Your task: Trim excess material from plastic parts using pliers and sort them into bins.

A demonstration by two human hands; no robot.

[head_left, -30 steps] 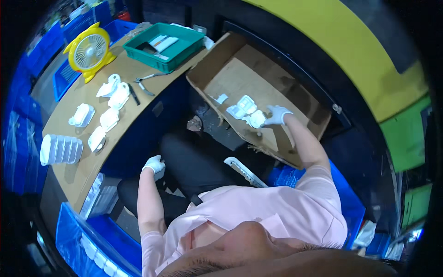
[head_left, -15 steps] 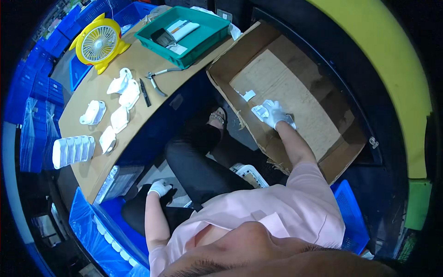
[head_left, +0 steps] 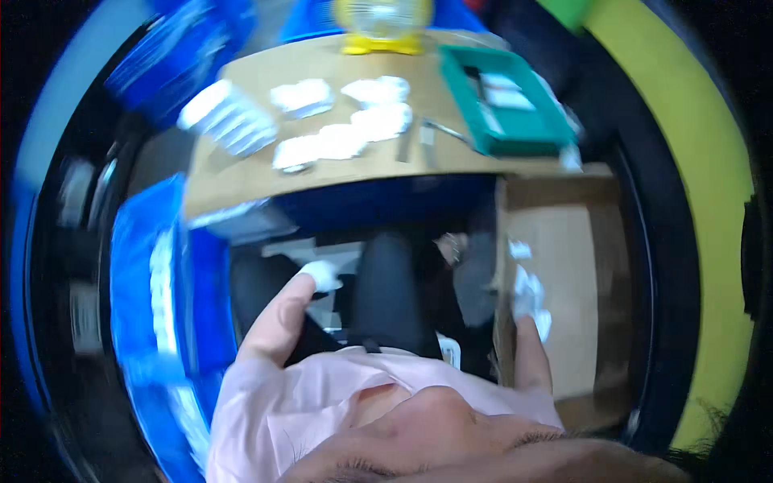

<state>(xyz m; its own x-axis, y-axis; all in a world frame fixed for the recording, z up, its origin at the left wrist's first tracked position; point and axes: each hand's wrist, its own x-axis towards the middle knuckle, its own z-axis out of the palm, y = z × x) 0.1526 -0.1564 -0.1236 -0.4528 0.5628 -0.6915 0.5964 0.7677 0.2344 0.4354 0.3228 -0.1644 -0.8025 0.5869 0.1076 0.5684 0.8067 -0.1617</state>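
Motion blur softens the whole view. My right hand (head_left: pixel 525 304), in a white glove, is down inside the cardboard box (head_left: pixel 568 394) at the right. It is closed on white plastic parts (head_left: pixel 527 280), whose edges show past the glove; their exact kind is unclear. A small white piece (head_left: pixel 519 249) lies in the box just beyond. My left hand (head_left: pixel 324 276), also gloved, is over my lap near the left knee, its fingers smeared. On the table (head_left: pixel 229 181) several white moulded parts (head_left: pixel 302 98) lie spread out, with a row of them (head_left: pixel 228 118) standing at the left.
Pliers (head_left: pixel 443 130) and a dark, thin tool (head_left: pixel 405 141) lie near the green tray (head_left: pixel 523 147). At the table's far edge stands a yellow fan (head_left: pixel 382 42). A blue crate lined with plastic film (head_left: pixel 133 282), holding white parts, is at my left.
The view has swung left, bringing the table to the middle and the box to the right side. My right hand stays in the box with the white parts; my left stays near my knee.
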